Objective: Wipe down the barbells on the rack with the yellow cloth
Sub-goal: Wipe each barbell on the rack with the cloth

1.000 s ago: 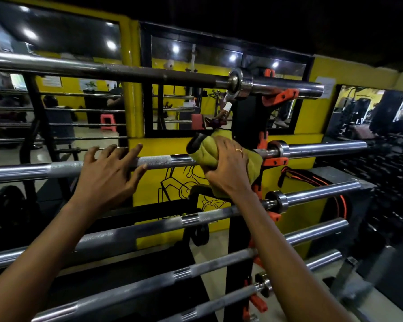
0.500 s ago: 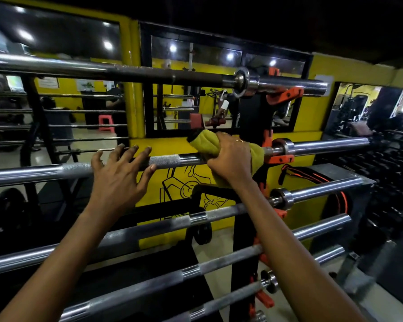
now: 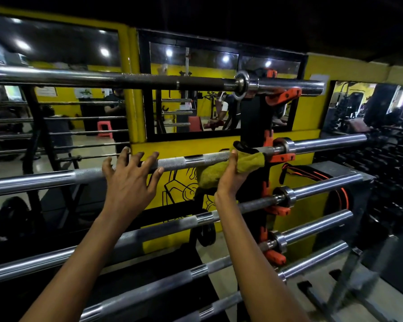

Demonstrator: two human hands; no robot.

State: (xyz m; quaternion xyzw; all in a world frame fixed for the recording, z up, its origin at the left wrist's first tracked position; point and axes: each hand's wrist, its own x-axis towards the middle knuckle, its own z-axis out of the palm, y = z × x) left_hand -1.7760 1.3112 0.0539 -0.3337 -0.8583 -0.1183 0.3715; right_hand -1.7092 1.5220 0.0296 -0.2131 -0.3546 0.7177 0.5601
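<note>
Several steel barbells lie across a black rack with orange hooks [image 3: 281, 157]. On the second barbell from the top [image 3: 196, 159], my right hand [image 3: 230, 177] grips the yellow cloth [image 3: 247, 162] from below, wrapped around the shaft just left of the collar. My left hand [image 3: 128, 180] rests on the same bar further left, fingers spread over its knurled part. The top barbell [image 3: 149, 80] runs above both hands.
Lower barbells [image 3: 312, 191] stack below my forearms. Behind the rack are a yellow wall with mirrors [image 3: 196, 94] and a black logo. Dumbbell racks [image 3: 386, 163] fill the right side. A grey metal frame [image 3: 349, 275] stands on the floor at lower right.
My right hand has turned from on top of the bar to under it, taking the cloth to the bar's underside. The left hand stays on the bar.
</note>
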